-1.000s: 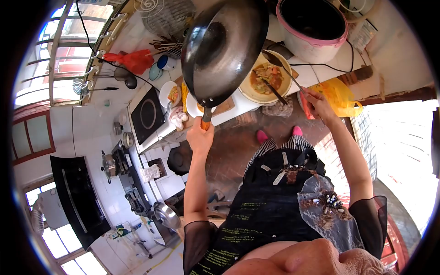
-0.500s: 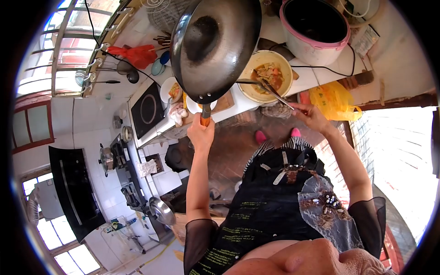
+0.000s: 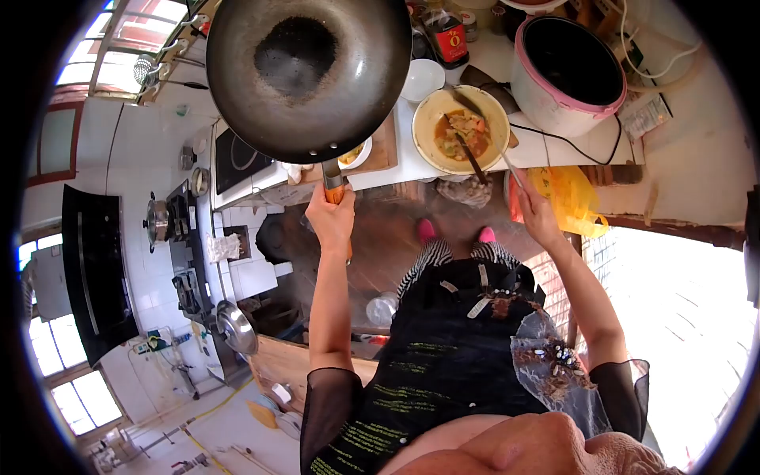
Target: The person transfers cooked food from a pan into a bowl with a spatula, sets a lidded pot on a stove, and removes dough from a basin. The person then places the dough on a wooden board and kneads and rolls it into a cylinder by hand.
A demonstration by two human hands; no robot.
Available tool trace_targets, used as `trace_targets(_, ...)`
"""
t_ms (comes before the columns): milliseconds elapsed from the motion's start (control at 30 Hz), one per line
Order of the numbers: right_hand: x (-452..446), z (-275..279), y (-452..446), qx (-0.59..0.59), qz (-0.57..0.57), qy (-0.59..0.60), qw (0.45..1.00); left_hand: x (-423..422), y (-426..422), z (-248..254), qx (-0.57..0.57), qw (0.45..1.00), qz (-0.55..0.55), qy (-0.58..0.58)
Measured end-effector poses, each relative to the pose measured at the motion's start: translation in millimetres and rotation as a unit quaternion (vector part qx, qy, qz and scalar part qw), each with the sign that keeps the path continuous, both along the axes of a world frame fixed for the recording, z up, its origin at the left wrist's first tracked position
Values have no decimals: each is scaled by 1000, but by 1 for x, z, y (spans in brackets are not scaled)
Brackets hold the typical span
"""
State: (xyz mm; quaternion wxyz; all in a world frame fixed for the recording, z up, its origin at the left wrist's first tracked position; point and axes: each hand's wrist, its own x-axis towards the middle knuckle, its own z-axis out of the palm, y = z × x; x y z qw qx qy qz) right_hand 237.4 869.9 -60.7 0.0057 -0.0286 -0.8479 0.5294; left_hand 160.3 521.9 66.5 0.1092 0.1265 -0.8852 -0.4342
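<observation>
The dark wok (image 3: 356,87) hangs above the counter, its inside facing the camera. My left hand (image 3: 331,212) is wrapped round its wood-coloured handle. Over the right part of the counter my right hand (image 3: 536,207) grips a long metal utensil (image 3: 511,164), whose far end reaches over the cream bowl (image 3: 423,131). Inside that bowl is a stew (image 3: 451,141) of brown and orange pieces, with a dark-handled utensil (image 3: 473,162) leaning in it. A smaller bowl (image 3: 363,154) of food shows partly behind the wok, on a wooden board (image 3: 384,150).
A pink-rimmed pot (image 3: 564,107) stands behind the cream bowl, its cord trailing right. Near it are a white bowl (image 3: 423,80) and a red-labelled bottle (image 3: 449,39). A yellow bag (image 3: 566,198) hangs at the counter edge. An induction hob (image 3: 237,162) lies left.
The wok has moved left and turned its inside more toward the camera. My right hand has shifted slightly down, and its utensil now angles up to the bowl. The view has shifted too.
</observation>
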Motion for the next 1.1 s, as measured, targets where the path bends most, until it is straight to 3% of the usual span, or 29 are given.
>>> trace_targets(33,-6,-2,1,26,23,-66,997,-1,0,2,6,1000,7,4)
trace_targets(67,-3,-6,-2,5,-6,21,1000,4,-3,1,14,1000,14,-1)
trace_targets(167,-12,20,-8,-49,-27,35,998,19,-17,-5,43,998,32,-13)
trace_targets(233,-13,-2,2,-32,-14,-20,999,19,-19,-6,74,997,26,-7)
trace_targets(300,-14,-21,0,65,13,106,992,22,-23,-4,110,992,42,-42)
trace_targets(467,-18,-17,-14,-118,-59,-127,983,32,-52,-8,253,966,9,-57)
trace_targets(500,-20,-6,-26,-116,-49,-117,985,32,-62,-6,301,951,-12,-64)
trace_targets(567,-18,34,-50,-282,-87,-169,940,43,-84,-1,328,941,-13,-80)
trace_targets(633,-25,75,-83,-320,-75,-187,926,50,-108,13,501,855,-56,-125)
trace_targets(700,-34,125,-126,-387,-67,-225,892,59,-135,26,534,833,-42,-137)
trace_targets(767,-41,150,-165,-407,-39,-214,887,71,-173,21,703,690,-128,-114)
trace_targets(800,-46,159,-183,-450,-15,-199,870,76,-186,18,745,644,-138,-102)
trace_targets(833,-50,167,-203,-493,9,-185,850,82,-201,15,744,648,-137,-88)
trace_targets(900,-56,183,-244,-506,39,-184,842,97,-231,11,833,528,-149,-74)
trace_targets(1033,-71,205,-331,-541,121,-189,811,124,-285,7,858,492,-149,-17)
trace_targets(1100,-73,222,-375,-537,219,-196,791,139,-307,9,860,491,-136,13)
